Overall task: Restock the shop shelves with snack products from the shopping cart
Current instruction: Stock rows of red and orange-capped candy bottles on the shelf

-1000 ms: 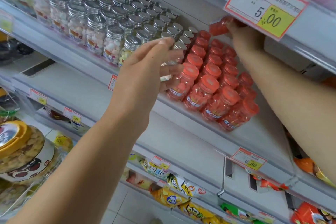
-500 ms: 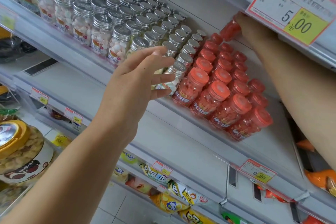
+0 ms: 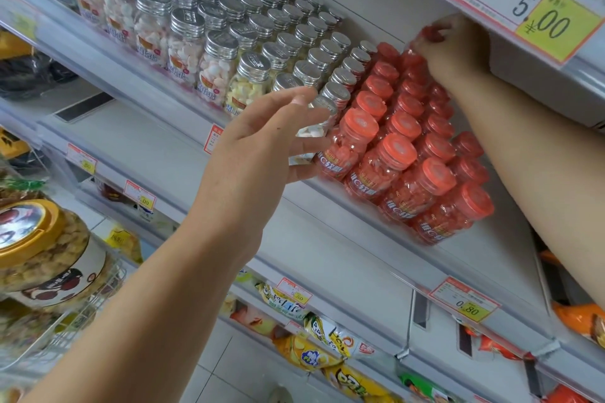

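Right hand (image 3: pixel 458 52) lowered gripping red bottle (image 3: pixel 429 33), price tag (image 3: pixel 537 0) "5.00"

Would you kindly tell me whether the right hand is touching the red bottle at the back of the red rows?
Touching. The head view shows the right hand with its fingers curled round the red bottle, with no gap between them.

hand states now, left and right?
Left hand: open, fingers straight, beside the front silver-lidded bottle.
Right hand: holding a red bottle at the back of the red rows.
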Available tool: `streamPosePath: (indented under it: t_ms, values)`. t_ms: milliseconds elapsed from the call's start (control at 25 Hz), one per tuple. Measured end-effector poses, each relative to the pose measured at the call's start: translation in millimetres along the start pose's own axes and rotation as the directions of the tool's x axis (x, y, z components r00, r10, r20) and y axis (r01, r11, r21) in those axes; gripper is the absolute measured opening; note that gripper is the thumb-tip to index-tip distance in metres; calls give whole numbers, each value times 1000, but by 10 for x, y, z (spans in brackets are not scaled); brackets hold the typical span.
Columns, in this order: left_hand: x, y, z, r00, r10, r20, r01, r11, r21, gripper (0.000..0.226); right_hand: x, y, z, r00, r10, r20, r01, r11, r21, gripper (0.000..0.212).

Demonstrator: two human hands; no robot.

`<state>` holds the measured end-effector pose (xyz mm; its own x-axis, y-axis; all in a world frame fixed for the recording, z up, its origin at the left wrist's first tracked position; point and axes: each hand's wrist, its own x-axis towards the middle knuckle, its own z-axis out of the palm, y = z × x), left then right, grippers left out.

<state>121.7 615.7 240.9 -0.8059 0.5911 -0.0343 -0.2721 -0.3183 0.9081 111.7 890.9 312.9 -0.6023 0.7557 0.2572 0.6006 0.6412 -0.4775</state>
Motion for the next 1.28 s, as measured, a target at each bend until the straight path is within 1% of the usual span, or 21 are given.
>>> streamPosePath:
  t_ms: [80, 160, 280, 360, 400, 480, 760, 800, 840, 920, 960, 1000, 1120, 1240, 1280]
  values:
    - [-19, -19, 13, 1000, -1, -1, 1, 1000, 10, 21, 60, 37, 69, 996, 2, 93, 1, 999, -36, 40]
    - [-39, -33, 12, 1000, -2, -1, 2, 1000, 16, 22, 127, 73, 118, 989, -9, 148, 21, 996, -84, 36]
    - [-61, -38, -2, 1000, 0, -9, 0, 1000, 27, 23, 193, 64, 140, 990, -50, 131, 69, 986, -149, 40]
    - [-68, -23, -14, 1000, 1, -22, -1, 1000, 24, 22, 218, -22, 163, 979, -145, 145, 164, 978, -132, 40]
    - [-69, -14, -18, 1000, 3, -26, -2, 1000, 22, 22, 217, -71, 187, 962, -191, 194, 217, 968, -123, 39]
    - [-70, -8, -25, 1000, 9, -30, -8, 1000, 23, 22, 253, -95, 243, 937, -217, 275, 261, 956, -136, 39]
    - [-108, -33, -33, 999, -16, -27, 17, 999, 38, 23, 261, 13, 216, 938, -139, 316, 194, 970, -149, 38]
    - [-108, -34, -27, 1000, -17, -26, 18, 999, 43, 23, 261, 20, 216, 948, -139, 288, 186, 973, -140, 38]
    - [-108, -35, -16, 1000, -16, -24, 17, 999, 46, 22, 272, 37, 208, 967, -121, 223, 152, 980, -128, 39]
    - [-108, -33, 14, 1000, -18, -14, 19, 999, 47, 22, 255, 88, 147, 996, -27, 79, 37, 992, -121, 42]
    - [-108, -30, 27, 1000, -20, -10, 20, 999, 47, 22, 240, 128, 107, 997, 37, 66, -27, 988, -151, 42]
    - [-107, -26, 36, 1000, -22, -8, 22, 999, 45, 22, 220, 163, 72, 995, 70, 70, -58, 985, -160, 41]
    - [-96, -21, 64, 999, -35, 0, 35, 998, 43, 21, 152, 233, 35, 990, 96, 104, -83, 989, -121, 41]
    - [-93, -29, 101, 999, -49, -4, 49, 998, 50, 19, 31, 288, -77, 994, 69, 80, -64, 996, -69, 42]
    - [-94, -21, 112, 999, -54, -8, 54, 997, 48, 18, -59, 314, -156, 994, 57, 93, -52, 997, -54, 42]
